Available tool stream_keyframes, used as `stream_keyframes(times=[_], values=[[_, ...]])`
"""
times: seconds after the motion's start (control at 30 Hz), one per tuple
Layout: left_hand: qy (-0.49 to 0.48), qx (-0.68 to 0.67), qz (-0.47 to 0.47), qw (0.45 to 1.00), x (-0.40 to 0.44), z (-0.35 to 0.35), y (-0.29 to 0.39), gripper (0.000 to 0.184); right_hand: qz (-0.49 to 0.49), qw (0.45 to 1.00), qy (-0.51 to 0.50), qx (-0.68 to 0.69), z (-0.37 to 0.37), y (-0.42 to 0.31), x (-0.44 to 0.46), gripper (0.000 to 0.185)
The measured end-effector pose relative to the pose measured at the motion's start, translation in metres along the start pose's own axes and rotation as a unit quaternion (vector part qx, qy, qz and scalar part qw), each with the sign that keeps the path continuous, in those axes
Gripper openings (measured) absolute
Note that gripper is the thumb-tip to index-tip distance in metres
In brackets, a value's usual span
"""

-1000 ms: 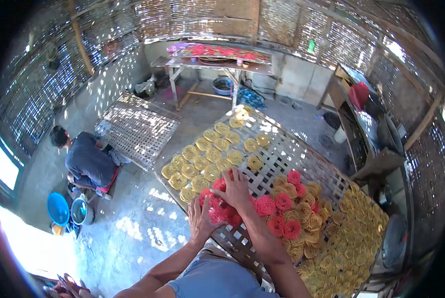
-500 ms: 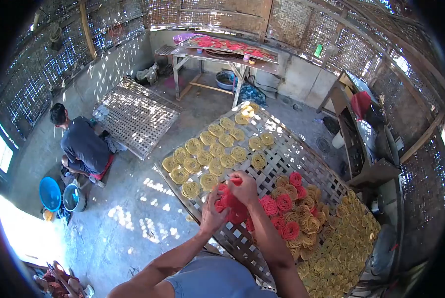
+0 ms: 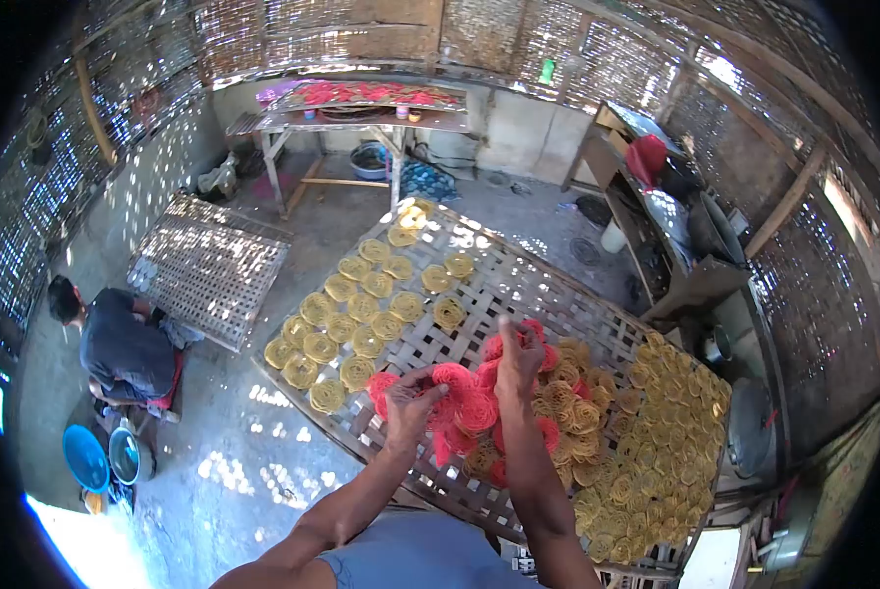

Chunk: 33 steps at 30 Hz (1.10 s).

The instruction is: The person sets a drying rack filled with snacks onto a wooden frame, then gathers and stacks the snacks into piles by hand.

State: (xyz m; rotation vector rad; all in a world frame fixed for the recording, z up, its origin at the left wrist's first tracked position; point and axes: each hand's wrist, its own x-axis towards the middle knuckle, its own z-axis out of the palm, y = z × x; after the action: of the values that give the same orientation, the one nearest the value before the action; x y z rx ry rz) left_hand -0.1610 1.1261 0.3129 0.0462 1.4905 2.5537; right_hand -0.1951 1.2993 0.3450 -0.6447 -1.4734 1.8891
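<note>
My left hand (image 3: pixel 410 404) is closed, thumb against fingers, on red coiled rounds (image 3: pixel 453 381) above the near edge of a woven rack (image 3: pixel 484 294). To its right, my right hand (image 3: pixel 518 365) grips more red rounds at the side of the mixed pile, its thumb pointing up. Red rounds hang between and below the hands. Yellow coiled rounds (image 3: pixel 364 307) lie in rows on the rack's left part. Right of my right hand is a heap of tan rounds (image 3: pixel 579 417) with some red ones. Many yellow rounds (image 3: pixel 656 461) cover the rack's right end.
A person (image 3: pixel 131 344) crouches at the left beside a lower woven rack (image 3: pixel 214 265). Near them stand a blue basin (image 3: pixel 86 458) and a bucket (image 3: pixel 126 456). A table (image 3: pixel 361 120) with red pieces is at the back. Shelving with pans (image 3: pixel 710 231) stands right.
Both hands have lifted and spread apart, the right one moving toward the mixed pile. The red rounds bunched between them are now spread out. The view has turned right.
</note>
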Motion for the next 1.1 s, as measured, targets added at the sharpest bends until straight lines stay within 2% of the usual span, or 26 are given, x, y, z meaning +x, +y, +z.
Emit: stream_keyframes(times=[0.1, 0.13, 0.23, 0.27, 0.33, 0.43, 0.53, 0.63, 0.73, 0.77, 0.83, 0.87, 0.9, 0.97, 1.0, 1.03, 1.1], values=[[0.009, -0.070, 0.008, 0.997, 0.002, 0.007, 0.001, 0.034, 0.019, 0.989, 0.027, 0.144, -0.025, -0.017, 0.012, 0.031], [0.014, -0.059, 0.015, 0.998, 0.003, 0.008, -0.002, 0.031, 0.027, 0.988, 0.060, 0.142, -0.029, -0.025, 0.015, 0.031], [0.046, -0.062, 0.024, 0.997, 0.001, 0.016, -0.010, 0.026, 0.049, 0.993, 0.009, 0.105, -0.054, -0.039, 0.015, 0.030], [0.055, -0.066, 0.029, 0.996, 0.002, 0.019, -0.010, 0.025, -0.032, 0.998, -0.036, 0.030, -0.059, -0.038, 0.014, 0.030], [0.071, -0.073, 0.036, 0.994, 0.000, 0.029, -0.014, 0.021, -0.195, 0.966, -0.119, -0.120, -0.073, -0.032, 0.007, 0.030], [0.093, -0.061, 0.069, 0.991, -0.005, 0.056, -0.008, 0.017, -0.210, 0.909, -0.253, -0.255, -0.079, -0.050, -0.022, 0.031], [0.130, 0.034, 0.076, 0.988, -0.009, 0.077, -0.002, 0.019, -0.180, 0.894, -0.294, -0.285, -0.084, -0.058, -0.031, 0.031], [0.129, 0.136, 0.068, 0.980, -0.004, 0.066, -0.024, 0.024, -0.145, 0.895, -0.323, -0.272, -0.097, -0.058, -0.031, 0.029], [0.179, 0.110, 0.049, 0.976, -0.002, 0.055, -0.029, 0.027, -0.184, 0.910, -0.340, -0.150, -0.107, -0.051, -0.029, 0.026], [0.190, 0.100, 0.034, 0.976, -0.006, 0.059, -0.015, 0.028, -0.166, 0.920, -0.332, -0.123, -0.105, -0.054, -0.031, 0.025], [0.203, 0.187, 0.024, 0.961, -0.014, 0.058, 0.000, 0.032, -0.127, 0.939, -0.312, -0.075, -0.100, -0.063, -0.033, 0.023], [0.204, 0.222, 0.018, 0.953, -0.013, 0.052, -0.002, 0.033, -0.165, 0.936, -0.288, -0.117, -0.099, -0.065, -0.033, 0.020], [0.204, 0.258, 0.012, 0.944, -0.011, 0.046, -0.004, 0.035, -0.112, 0.955, -0.264, -0.081, -0.097, -0.055, -0.030, 0.020], [0.178, 0.307, 0.074, 0.932, -0.003, 0.034, -0.012, 0.039, -0.006, 0.978, -0.208, -0.009, -0.084, -0.044, -0.026, 0.020], [0.160, 0.331, 0.105, 0.924, 0.002, 0.029, -0.016, 0.041, -0.009, 0.982, -0.184, 0.029, -0.082, -0.042, -0.025, 0.026], [0.146, 0.411, 0.192, 0.879, 0.004, 0.028, -0.014, 0.041, 0.035, 0.987, -0.142, 0.066, -0.073, -0.053, -0.028, 0.026], [0.102, 0.545, 0.358, 0.752, 0.005, 0.030, -0.006, 0.042, 0.117, 0.982, -0.047, 0.141, -0.059, -0.068, -0.029, 0.028]])
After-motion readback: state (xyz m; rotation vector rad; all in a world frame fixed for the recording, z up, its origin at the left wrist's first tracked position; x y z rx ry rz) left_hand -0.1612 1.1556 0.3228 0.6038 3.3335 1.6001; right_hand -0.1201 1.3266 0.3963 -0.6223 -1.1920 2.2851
